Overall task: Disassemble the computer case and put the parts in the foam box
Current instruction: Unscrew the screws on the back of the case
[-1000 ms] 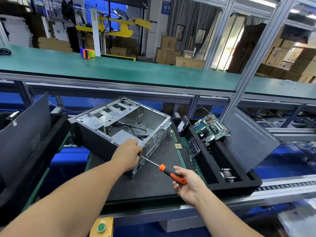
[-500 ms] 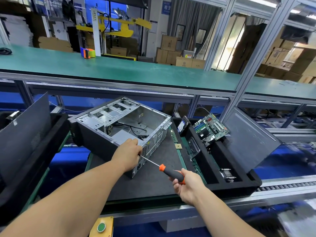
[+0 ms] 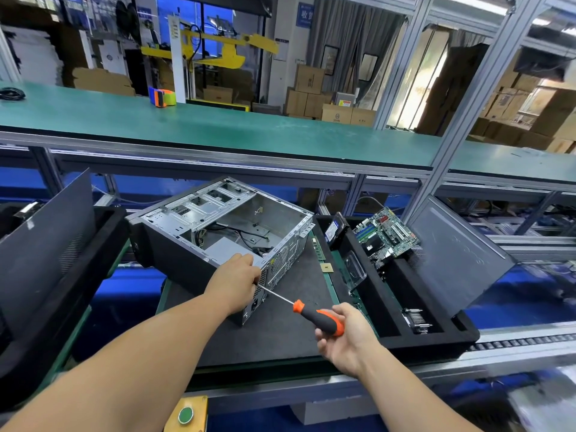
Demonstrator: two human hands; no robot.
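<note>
1. From my remote seat I see the computer case [image 3: 218,232] lying on its side on the dark mat [image 3: 280,332], open side up, just left of the foam box [image 3: 436,341].
2. The left hand [image 3: 233,283] is curled over the near rear corner of the case, gripping the edge. Its fingertips are tucked behind the sheet metal, so I can't see exactly what they're on.
3. The right hand [image 3: 343,336] is wrapped around the orange and black handle of a screwdriver [image 3: 318,316]. The shaft runs up and left to the case's back panel, and the tip disappears right at the left hand. Can't tell if it's seated in a screw.
4. Inside the case I can make out some loose cables and a grey block low in the near corner, but the left hand hides part of it.
5. The foam box already holds a motherboard [image 3: 386,235] propped at the far end, a hard drive [image 3: 335,232] standing beside it, and a small metal part [image 3: 416,319] in the near slot. That one's too small to identify.
6. A grey side panel [image 3: 458,260] leans against the box's right side.
7. Another dark panel [image 3: 43,244] at the left is cut off by the frame edge.
</note>
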